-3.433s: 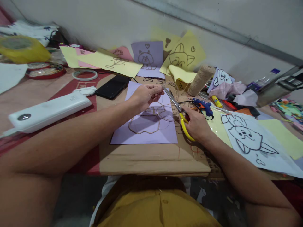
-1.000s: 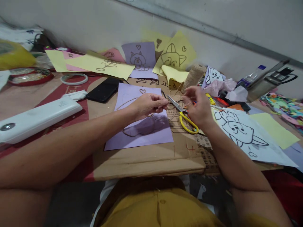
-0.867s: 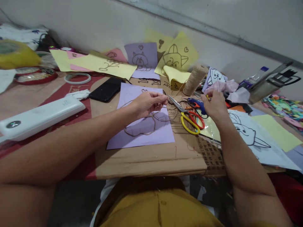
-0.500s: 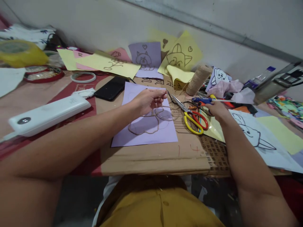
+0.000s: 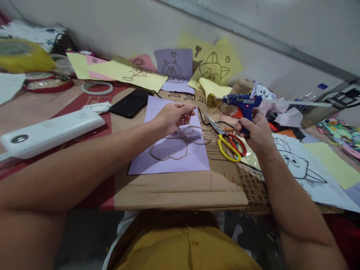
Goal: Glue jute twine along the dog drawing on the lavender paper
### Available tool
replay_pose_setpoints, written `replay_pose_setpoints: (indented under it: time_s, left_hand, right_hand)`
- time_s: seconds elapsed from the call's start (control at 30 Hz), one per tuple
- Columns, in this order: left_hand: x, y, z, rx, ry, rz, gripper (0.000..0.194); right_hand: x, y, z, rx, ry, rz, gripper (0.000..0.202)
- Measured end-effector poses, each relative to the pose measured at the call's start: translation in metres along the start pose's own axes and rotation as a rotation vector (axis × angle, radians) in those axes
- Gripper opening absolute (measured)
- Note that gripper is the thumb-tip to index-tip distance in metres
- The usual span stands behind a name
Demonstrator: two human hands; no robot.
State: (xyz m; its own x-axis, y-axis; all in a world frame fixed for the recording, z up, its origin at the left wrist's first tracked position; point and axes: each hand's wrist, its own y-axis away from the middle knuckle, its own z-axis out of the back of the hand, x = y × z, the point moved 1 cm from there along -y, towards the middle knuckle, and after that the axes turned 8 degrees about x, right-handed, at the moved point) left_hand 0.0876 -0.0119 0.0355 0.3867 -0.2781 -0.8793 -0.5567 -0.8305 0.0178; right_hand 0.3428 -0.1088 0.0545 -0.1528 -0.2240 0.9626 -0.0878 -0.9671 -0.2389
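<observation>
My right hand (image 5: 257, 137) grips a blue hot glue gun (image 5: 242, 102) by its handle, raised above the table with the nozzle pointing left. A long pale glue stick (image 5: 298, 102) sticks out of its back. Over the purple paper (image 5: 168, 168), my left hand (image 5: 178, 117) is closed in a pinch, apparently on thin brown twine (image 5: 168, 159); the fingers mostly hide what they hold. The twine lies on the paper in a rounded outline, and a loose loop reaches past its right edge. Scissors (image 5: 227, 138) with one yellow and one red handle lie between my hands, blades slightly apart.
Behind the glue gun stands a twine spool (image 5: 242, 86). A black phone (image 5: 131, 103), a white power bank (image 5: 53, 133) and a tape ring (image 5: 97, 88) lie to the left. Drawings on coloured paper (image 5: 176, 67) lean against the wall. A dog drawing (image 5: 298, 161) lies at right.
My right hand has lifted the glue gun from the table, and it now points left at a higher position. My left hand keeps its pinch over the purple paper.
</observation>
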Motion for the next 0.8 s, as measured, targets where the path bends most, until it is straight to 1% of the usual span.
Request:
replay_pose_setpoints:
  time_s: [0.1,0.2,0.27,0.4,0.6,0.8]
  left_hand:
    - [-0.001,0.001,-0.001,-0.016,-0.007,-0.005,0.01]
    - [0.001,-0.001,0.0,-0.023,-0.033,-0.008,0.011]
    - [0.003,-0.002,0.002,-0.021,-0.056,-0.01,0.013]
    - [0.007,-0.004,0.003,-0.022,-0.077,-0.016,0.016]
    - [0.006,-0.001,-0.001,-0.012,-0.083,-0.015,0.015]
    - [0.006,0.0,-0.003,-0.018,-0.107,-0.004,0.018]
  right_hand:
    - [0.0,0.007,-0.01,0.076,0.011,0.017,0.042]
    - [-0.002,0.012,-0.013,0.13,-0.004,0.049,0.039]
    - [-0.003,0.013,-0.015,0.159,-0.005,0.058,0.041]
    - [-0.004,0.016,-0.02,0.164,0.027,0.048,0.047]
    - [-0.007,0.017,-0.02,0.155,0.068,0.047,0.049]
    - [-0.006,0.018,-0.02,0.152,0.093,0.039,0.048]
